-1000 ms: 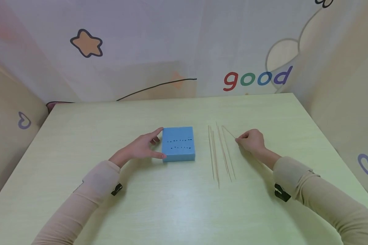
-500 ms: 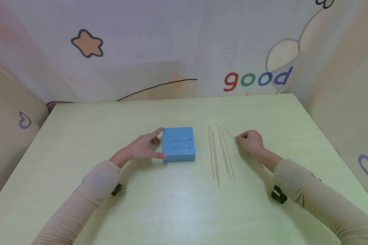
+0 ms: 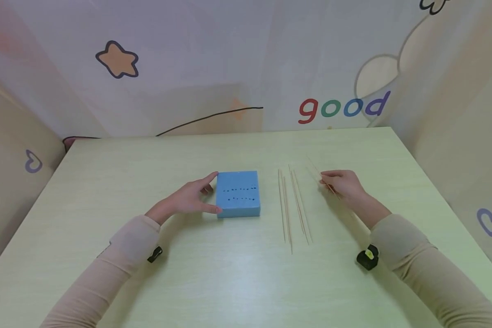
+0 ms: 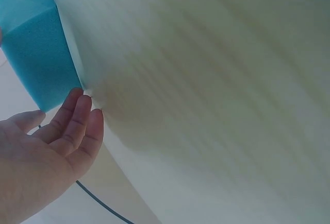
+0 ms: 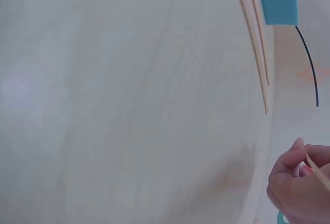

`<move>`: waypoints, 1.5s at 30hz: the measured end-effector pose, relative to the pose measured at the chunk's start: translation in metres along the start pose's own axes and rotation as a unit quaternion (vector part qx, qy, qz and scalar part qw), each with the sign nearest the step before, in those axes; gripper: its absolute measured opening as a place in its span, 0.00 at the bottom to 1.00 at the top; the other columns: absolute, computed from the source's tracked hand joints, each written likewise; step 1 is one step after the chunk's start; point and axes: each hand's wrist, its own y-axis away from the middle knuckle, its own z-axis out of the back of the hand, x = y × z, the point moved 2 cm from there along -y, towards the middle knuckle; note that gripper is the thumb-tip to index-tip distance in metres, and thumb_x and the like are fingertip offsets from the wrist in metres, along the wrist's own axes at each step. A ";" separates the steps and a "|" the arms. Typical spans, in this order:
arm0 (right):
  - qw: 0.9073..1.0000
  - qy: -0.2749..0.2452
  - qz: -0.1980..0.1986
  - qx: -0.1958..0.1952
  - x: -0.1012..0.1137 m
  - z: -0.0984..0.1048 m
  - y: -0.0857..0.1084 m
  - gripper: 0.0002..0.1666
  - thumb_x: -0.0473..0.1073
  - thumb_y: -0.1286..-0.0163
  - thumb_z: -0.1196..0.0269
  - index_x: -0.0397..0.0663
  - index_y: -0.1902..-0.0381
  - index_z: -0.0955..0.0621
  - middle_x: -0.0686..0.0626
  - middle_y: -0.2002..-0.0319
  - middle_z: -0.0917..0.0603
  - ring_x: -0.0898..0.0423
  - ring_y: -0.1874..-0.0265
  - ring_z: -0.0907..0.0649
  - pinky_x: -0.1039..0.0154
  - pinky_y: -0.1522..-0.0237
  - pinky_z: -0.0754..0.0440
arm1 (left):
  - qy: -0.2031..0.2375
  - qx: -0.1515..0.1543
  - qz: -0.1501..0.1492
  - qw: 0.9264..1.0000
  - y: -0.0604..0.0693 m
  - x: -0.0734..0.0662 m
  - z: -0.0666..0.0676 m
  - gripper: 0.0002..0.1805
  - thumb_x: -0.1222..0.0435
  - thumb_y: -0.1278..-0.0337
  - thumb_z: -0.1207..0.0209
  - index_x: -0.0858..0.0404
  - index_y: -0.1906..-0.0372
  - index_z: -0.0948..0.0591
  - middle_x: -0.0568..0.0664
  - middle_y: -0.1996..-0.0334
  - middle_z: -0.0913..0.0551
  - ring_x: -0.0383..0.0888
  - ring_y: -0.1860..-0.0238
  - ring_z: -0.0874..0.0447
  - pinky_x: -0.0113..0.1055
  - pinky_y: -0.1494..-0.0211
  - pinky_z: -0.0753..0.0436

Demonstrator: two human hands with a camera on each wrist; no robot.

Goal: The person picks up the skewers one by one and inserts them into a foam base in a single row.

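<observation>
A blue foam block [image 3: 238, 180] with two rows of small dark holes in its top lies on the table. My left hand [image 3: 188, 197] touches its left side, thumb and a finger spread at the near and far corners; the left wrist view shows the other fingers of that hand [image 4: 56, 157] loosely bent beside the block [image 4: 44, 54]. Right of the block several thin sticks [image 3: 299, 200] lie side by side. Farther right, my right hand [image 3: 344, 184] pinches one thin stick [image 3: 314, 165], which slants up to the left. In the right wrist view that hand [image 5: 299, 183] is partly cut off.
The pale table [image 3: 188, 282] ends at a printed curtain [image 3: 197, 54] behind, with more curtain at both sides. A small black device [image 3: 367, 258] hangs under the right sleeve, another [image 3: 155, 254] under the left.
The pinched stick has come away from the sticks on the table and swung round in my right hand, which has shifted slightly right and turned. My left hand and the block stay put.
</observation>
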 end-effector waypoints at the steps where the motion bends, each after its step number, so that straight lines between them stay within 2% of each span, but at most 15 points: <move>1: 1.000 -0.014 -0.004 0.006 0.001 0.001 -0.001 0.25 0.35 0.30 0.51 0.27 0.38 0.37 0.46 0.58 0.23 0.65 0.73 0.25 0.73 0.71 0.27 | 0.000 0.000 0.000 1.000 0.000 0.000 0.000 0.56 0.49 0.58 0.33 0.61 0.28 0.54 0.58 0.47 0.28 0.51 0.45 0.32 0.48 0.43 0.33; 3: 0.999 -0.038 -0.013 0.020 0.002 0.002 -0.002 0.26 0.34 0.29 0.52 0.27 0.37 0.39 0.41 0.49 0.28 0.64 0.71 0.24 0.74 0.68 0.26 | 0.001 0.000 0.000 1.000 0.001 0.000 0.000 0.56 0.50 0.58 0.33 0.61 0.28 0.54 0.58 0.47 0.28 0.51 0.45 0.32 0.48 0.43 0.33; 5: 0.998 -0.057 -0.021 0.030 0.003 0.003 -0.001 0.26 0.33 0.30 0.53 0.27 0.36 0.40 0.41 0.46 0.31 0.64 0.69 0.23 0.74 0.66 0.24 | 0.001 0.000 0.000 1.000 0.001 0.001 0.000 0.56 0.50 0.58 0.33 0.61 0.28 0.54 0.58 0.47 0.28 0.51 0.45 0.32 0.48 0.43 0.33; 7: 0.996 -0.073 -0.025 0.036 0.006 0.005 0.000 0.27 0.33 0.30 0.52 0.27 0.36 0.41 0.42 0.50 0.28 0.64 0.67 0.22 0.73 0.64 0.23 | 0.002 0.000 0.000 1.000 0.001 0.000 0.000 0.56 0.51 0.58 0.32 0.61 0.28 0.54 0.59 0.47 0.28 0.51 0.45 0.32 0.48 0.42 0.33; 10: 0.995 -0.083 -0.028 0.038 0.011 0.007 0.002 0.28 0.33 0.30 0.51 0.27 0.36 0.42 0.48 0.60 0.23 0.62 0.68 0.20 0.70 0.61 0.21 | 0.010 -0.004 0.001 1.000 0.000 0.000 0.001 0.56 0.51 0.59 0.32 0.61 0.29 0.53 0.60 0.44 0.30 0.53 0.45 0.32 0.48 0.42 0.33; 13: 0.997 -0.072 -0.020 0.033 0.017 0.007 0.007 0.28 0.36 0.31 0.49 0.28 0.36 0.41 0.52 0.68 0.21 0.61 0.69 0.19 0.68 0.61 0.21 | 0.021 -0.009 0.005 1.000 0.000 0.000 0.001 0.58 0.52 0.61 0.31 0.61 0.29 0.54 0.60 0.39 0.35 0.54 0.45 0.32 0.48 0.43 0.33; 16: 0.997 -0.071 0.009 0.032 0.025 0.005 0.012 0.26 0.39 0.32 0.47 0.30 0.41 0.36 0.55 0.70 0.19 0.61 0.69 0.18 0.69 0.61 0.21 | 0.028 -0.010 -0.002 1.000 -0.001 0.000 0.001 0.58 0.53 0.61 0.30 0.61 0.29 0.55 0.58 0.33 0.42 0.54 0.45 0.32 0.49 0.42 0.34; 18: 0.995 -0.089 0.037 0.034 0.031 0.003 0.015 0.21 0.39 0.33 0.45 0.32 0.46 0.32 0.55 0.71 0.18 0.61 0.70 0.17 0.70 0.63 0.21 | 0.030 -0.008 -0.011 0.999 -0.002 0.000 0.001 0.58 0.53 0.61 0.30 0.61 0.29 0.54 0.55 0.32 0.45 0.53 0.45 0.32 0.49 0.41 0.35; 21: 0.987 -0.133 0.081 0.038 0.040 -0.001 0.019 0.14 0.38 0.35 0.43 0.35 0.55 0.29 0.53 0.72 0.17 0.60 0.71 0.17 0.70 0.64 0.21 | 0.031 -0.003 -0.026 0.999 -0.004 0.001 0.000 0.57 0.54 0.60 0.30 0.62 0.29 0.53 0.54 0.31 0.46 0.53 0.44 0.31 0.49 0.40 0.36; 25: 0.977 -0.168 0.125 0.037 0.052 -0.008 0.023 0.08 0.36 0.36 0.42 0.37 0.61 0.26 0.51 0.72 0.17 0.59 0.72 0.17 0.70 0.65 0.20 | 0.036 0.004 -0.029 0.999 -0.005 0.003 0.000 0.57 0.53 0.60 0.31 0.61 0.28 0.54 0.52 0.30 0.49 0.52 0.42 0.33 0.50 0.38 0.39; 31: 0.972 -0.160 0.168 0.037 0.064 -0.022 0.024 0.10 0.35 0.36 0.41 0.33 0.60 0.26 0.50 0.72 0.18 0.58 0.71 0.17 0.69 0.65 0.20 | 0.043 0.018 -0.025 0.999 -0.006 0.002 -0.001 0.56 0.55 0.59 0.31 0.60 0.28 0.54 0.52 0.31 0.46 0.52 0.39 0.35 0.52 0.37 0.41; 35: 0.970 -0.143 0.195 0.021 0.072 -0.031 0.024 0.09 0.35 0.36 0.41 0.34 0.61 0.25 0.49 0.72 0.17 0.58 0.71 0.17 0.69 0.65 0.20 | 0.046 0.007 -0.024 0.999 -0.006 0.001 -0.002 0.56 0.55 0.60 0.30 0.62 0.29 0.52 0.52 0.31 0.45 0.51 0.41 0.33 0.50 0.38 0.39; 41: 0.957 -0.160 0.241 0.015 0.083 -0.045 0.025 0.03 0.32 0.37 0.41 0.37 0.65 0.23 0.49 0.73 0.17 0.58 0.73 0.17 0.69 0.66 0.20 | 0.052 -0.009 -0.016 0.998 -0.007 -0.001 -0.003 0.55 0.56 0.61 0.29 0.62 0.29 0.50 0.51 0.31 0.45 0.51 0.41 0.33 0.48 0.39 0.37; 45: 0.951 -0.151 0.269 0.003 0.089 -0.055 0.024 0.04 0.33 0.38 0.40 0.38 0.65 0.21 0.50 0.72 0.17 0.58 0.72 0.17 0.69 0.66 0.20 | 0.048 -0.016 -0.015 0.999 -0.007 -0.002 -0.004 0.55 0.56 0.62 0.29 0.63 0.29 0.50 0.51 0.31 0.45 0.51 0.41 0.33 0.47 0.38 0.37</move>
